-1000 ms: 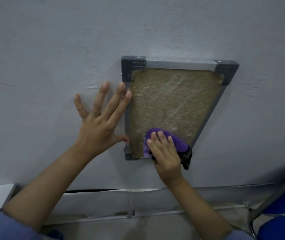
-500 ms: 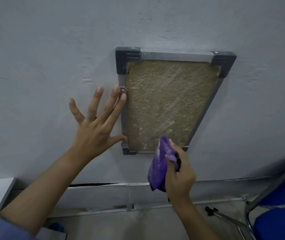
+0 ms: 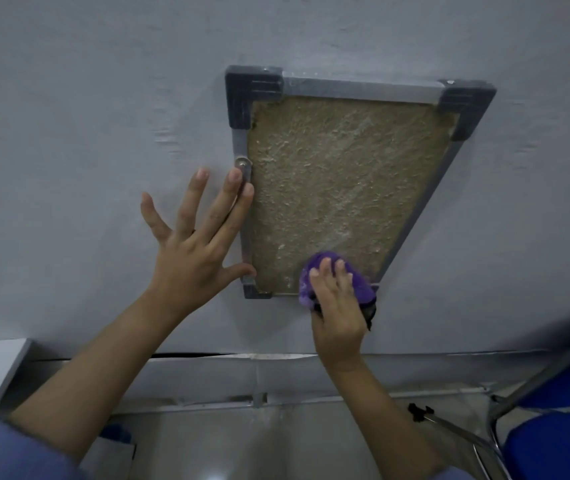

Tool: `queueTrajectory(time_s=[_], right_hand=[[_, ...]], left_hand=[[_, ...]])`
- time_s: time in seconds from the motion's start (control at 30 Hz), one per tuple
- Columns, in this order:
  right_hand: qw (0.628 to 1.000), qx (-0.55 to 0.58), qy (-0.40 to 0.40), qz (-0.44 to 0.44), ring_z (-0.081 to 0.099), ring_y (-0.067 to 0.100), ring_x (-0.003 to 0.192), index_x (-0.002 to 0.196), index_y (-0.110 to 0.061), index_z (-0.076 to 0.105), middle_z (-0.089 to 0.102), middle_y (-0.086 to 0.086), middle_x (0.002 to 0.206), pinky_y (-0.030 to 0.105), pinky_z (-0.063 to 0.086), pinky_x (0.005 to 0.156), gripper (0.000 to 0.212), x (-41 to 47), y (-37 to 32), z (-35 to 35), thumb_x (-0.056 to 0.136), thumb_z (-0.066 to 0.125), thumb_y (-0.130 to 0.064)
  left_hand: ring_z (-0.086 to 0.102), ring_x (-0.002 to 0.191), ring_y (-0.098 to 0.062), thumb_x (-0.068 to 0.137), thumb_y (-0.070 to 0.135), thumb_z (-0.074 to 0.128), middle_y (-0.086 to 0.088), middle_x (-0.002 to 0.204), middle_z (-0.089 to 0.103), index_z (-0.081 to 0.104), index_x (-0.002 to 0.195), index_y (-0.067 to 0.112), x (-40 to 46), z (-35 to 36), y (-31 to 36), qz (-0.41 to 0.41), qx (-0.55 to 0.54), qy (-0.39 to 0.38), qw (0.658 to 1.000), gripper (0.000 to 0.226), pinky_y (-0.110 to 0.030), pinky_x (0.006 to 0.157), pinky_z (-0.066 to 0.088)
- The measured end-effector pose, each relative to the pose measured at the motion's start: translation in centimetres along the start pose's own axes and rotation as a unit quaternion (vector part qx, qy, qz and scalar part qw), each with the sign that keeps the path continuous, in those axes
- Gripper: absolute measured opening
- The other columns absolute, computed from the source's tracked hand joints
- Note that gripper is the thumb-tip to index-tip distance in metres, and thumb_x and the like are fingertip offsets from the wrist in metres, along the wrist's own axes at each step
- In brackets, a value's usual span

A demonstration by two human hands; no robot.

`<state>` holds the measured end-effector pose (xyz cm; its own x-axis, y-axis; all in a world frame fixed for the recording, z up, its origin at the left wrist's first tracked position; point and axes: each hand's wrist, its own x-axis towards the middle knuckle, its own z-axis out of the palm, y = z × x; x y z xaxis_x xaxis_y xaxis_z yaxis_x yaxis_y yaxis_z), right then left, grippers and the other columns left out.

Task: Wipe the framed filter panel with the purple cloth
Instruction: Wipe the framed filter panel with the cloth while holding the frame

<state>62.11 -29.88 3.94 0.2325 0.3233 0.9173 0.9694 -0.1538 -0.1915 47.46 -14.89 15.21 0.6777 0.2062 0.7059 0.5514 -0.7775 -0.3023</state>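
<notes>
Since half a second ago the right hand (image 3: 340, 306) has gone from holding the cloth (image 3: 337, 277) bunched and clear of the panel (image 3: 342, 188), below its near edge, to pressing it flat on the panel's near right corner. Its fingers (image 3: 325, 271) lie straight and close together on top of the cloth, which bulges out purple at either side of them, with a dark bit hanging at the right by the wrist. Part of the cloth covers the near rail of the frame (image 3: 359, 85) and part covers the tan mesh just beyond it. On the left, the left hand (image 3: 190, 251) rests open on the grey worktop (image 3: 68, 168), fingers (image 3: 200, 188) spread apart; two fingertips touch the frame's left rail just near of a small round fastener (image 3: 243, 163), and the thumb reaches to the rail close to the near left corner piece (image 3: 257, 291). Dark corner pieces cap the frame's far corners too. Below the worktop's near edge, at the right, a blue chair (image 3: 553, 445) with metal tubing shows.
</notes>
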Motion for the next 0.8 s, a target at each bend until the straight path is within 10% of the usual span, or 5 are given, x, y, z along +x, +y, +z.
queueTrajectory(time_s=[0.27,0.37,0.5,0.63,0.8], right_hand=[[0.969,0.179,-0.149,0.078,0.051,0.015,0.124,0.128,-0.007,0.052,0.055,0.004,0.13,0.025,0.043,0.103,0.032,-2.4,-1.7,-1.7,0.1,0.046,-0.021],[0.851,0.325,-0.173,0.374,0.058,-0.005,0.105,0.11,-0.032,0.062,0.064,-0.024,0.114,0.01,0.045,0.088,0.021,1.1,-4.0,-4.5,0.093,0.054,-0.04],[0.723,0.432,-0.2,0.501,0.065,0.009,0.094,0.098,-0.031,0.066,0.07,-0.014,0.099,0.025,0.053,0.08,0.016,4.3,-4.9,-6.5,0.086,0.057,-0.033],[0.626,0.516,-0.21,0.546,0.067,0.021,0.094,0.093,-0.028,0.07,0.072,0.0,0.101,0.03,0.056,0.077,0.035,5.5,-5.6,-7.2,0.071,0.066,-0.055],[0.624,0.515,-0.184,0.558,0.065,0.02,0.085,0.084,-0.03,0.073,0.072,0.002,0.089,0.032,0.055,0.076,0.025,5.7,-6.4,-7.2,0.074,0.067,-0.053]], left_hand=[[-0.013,0.146,-0.024,0.068,0.068,0.07,0.002,0.16,-0.013,0.001,0.153,0.017,-0.6,-0.3,0.2,0.001,0.003,0.01,1.0,0.121,-0.073,0.101,0.0],[-0.008,0.147,-0.022,0.086,0.064,0.055,0.002,0.161,-0.008,0.007,0.154,0.017,-2.1,-0.5,0.3,-0.016,-0.029,0.044,0.998,0.096,-0.054,0.11,-0.017],[0.01,0.147,-0.019,0.098,0.047,0.042,-0.002,0.161,0.008,0.019,0.151,0.019,-5.8,-1.9,2.9,-0.1,-0.243,0.043,0.964,0.065,-0.048,0.116,0.007],[0.035,0.138,-0.013,0.095,0.059,0.039,0.001,0.153,0.033,0.039,0.143,0.023,-7.9,-3.7,6.4,-0.24,-0.55,-0.089,0.795,0.06,-0.038,0.113,0.032],[0.056,0.121,-0.011,0.08,0.063,0.061,0.006,0.129,0.062,0.053,0.13,0.019,-7.3,-4.8,8.3,-0.357,-0.738,-0.127,0.559,0.068,-0.022,0.097,0.046]])
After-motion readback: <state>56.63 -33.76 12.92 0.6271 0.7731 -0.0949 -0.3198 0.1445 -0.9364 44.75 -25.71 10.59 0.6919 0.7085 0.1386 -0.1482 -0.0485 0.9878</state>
